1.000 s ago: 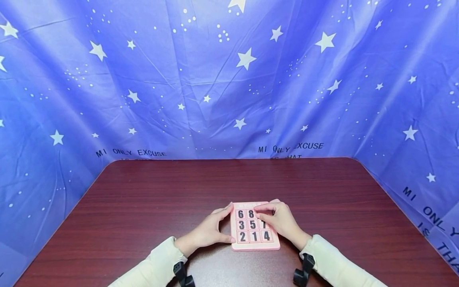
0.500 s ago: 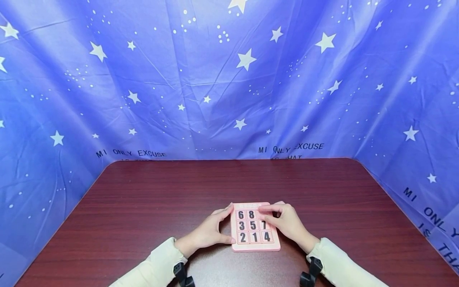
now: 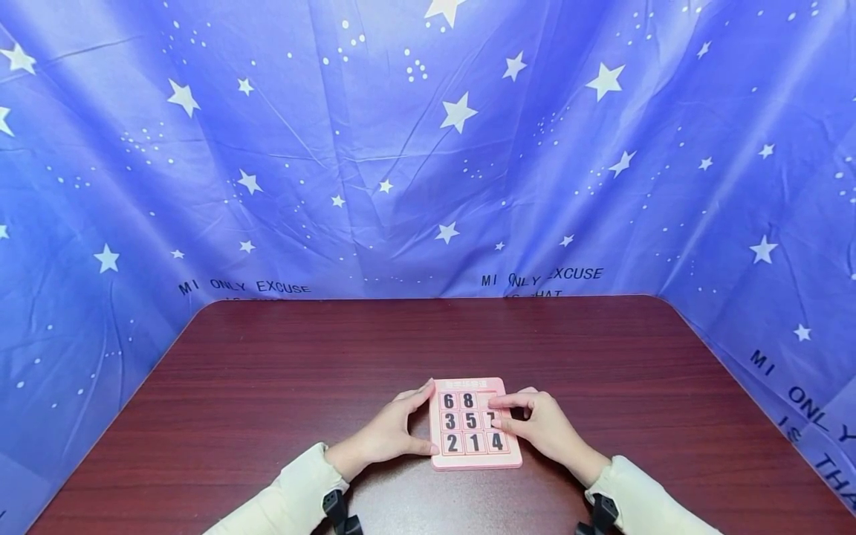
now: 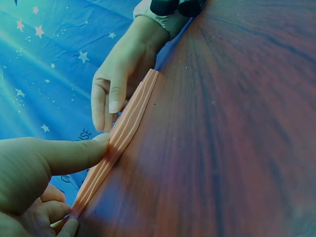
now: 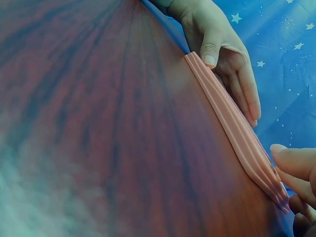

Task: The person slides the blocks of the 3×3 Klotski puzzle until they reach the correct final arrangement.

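On the near part of the bench [image 3: 301,371], a flat pink number board [image 3: 475,461] lies face up; it looks light, stiff and slidy, so its side edges seem best to hold, and its tiles [image 3: 471,421] should need just a fingertip push. Neither of the hands seems to squeeze anything: the left hand [image 3: 384,433] spreads thumb and fingers along the left edge, and the right hand [image 3: 547,429] has its thumb at the 7 tile [image 3: 487,418] and its pointer finger by the blank spot [image 3: 482,399] beyond. Far back hangs a blue star curtain [image 3: 401,148].
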{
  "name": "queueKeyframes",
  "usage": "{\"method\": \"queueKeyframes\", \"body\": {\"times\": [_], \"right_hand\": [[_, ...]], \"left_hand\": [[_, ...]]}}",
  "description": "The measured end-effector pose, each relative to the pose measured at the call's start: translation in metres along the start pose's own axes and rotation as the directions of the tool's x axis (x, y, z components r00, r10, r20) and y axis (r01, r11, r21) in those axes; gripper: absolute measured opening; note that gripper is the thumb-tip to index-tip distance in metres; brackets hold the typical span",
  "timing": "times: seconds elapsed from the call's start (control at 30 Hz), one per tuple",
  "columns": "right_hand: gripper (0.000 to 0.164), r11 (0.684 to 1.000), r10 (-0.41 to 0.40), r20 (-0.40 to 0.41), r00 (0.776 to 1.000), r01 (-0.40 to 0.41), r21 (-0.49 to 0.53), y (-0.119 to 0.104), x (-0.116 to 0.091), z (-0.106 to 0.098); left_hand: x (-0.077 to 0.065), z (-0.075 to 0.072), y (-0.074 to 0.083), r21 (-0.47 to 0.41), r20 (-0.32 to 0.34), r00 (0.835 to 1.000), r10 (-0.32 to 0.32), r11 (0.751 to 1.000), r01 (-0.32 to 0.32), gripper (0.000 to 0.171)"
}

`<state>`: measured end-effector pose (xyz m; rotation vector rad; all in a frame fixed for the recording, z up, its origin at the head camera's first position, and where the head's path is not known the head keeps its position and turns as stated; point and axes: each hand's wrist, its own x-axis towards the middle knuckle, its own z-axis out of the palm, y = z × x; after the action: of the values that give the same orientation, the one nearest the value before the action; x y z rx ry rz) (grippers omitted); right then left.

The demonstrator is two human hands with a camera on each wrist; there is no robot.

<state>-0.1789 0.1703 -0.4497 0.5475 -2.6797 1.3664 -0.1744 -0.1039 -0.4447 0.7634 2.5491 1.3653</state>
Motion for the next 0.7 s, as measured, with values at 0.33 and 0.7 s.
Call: {"method": "queueKeyframes", "body": {"times": [0.33,0.7], "right_hand": [[0.023,0.999,-0.036,-0.019,0.999,0.036,-0.024,0.0032,0.0008,0.0024],[0.024,0.999,-0.049,-0.034,0.998,0.048,-0.015,0.0053,0.0072,0.0042]], "left_hand": [[0.0008,0.0003,-0.0022,0.003,0.000,1.000,-0.004,1.000,0.004,0.097],[0.0004,0.0003,-0.0023,0.018,-0.003,1.000,0.008,1.000,-0.008,0.097]]}}
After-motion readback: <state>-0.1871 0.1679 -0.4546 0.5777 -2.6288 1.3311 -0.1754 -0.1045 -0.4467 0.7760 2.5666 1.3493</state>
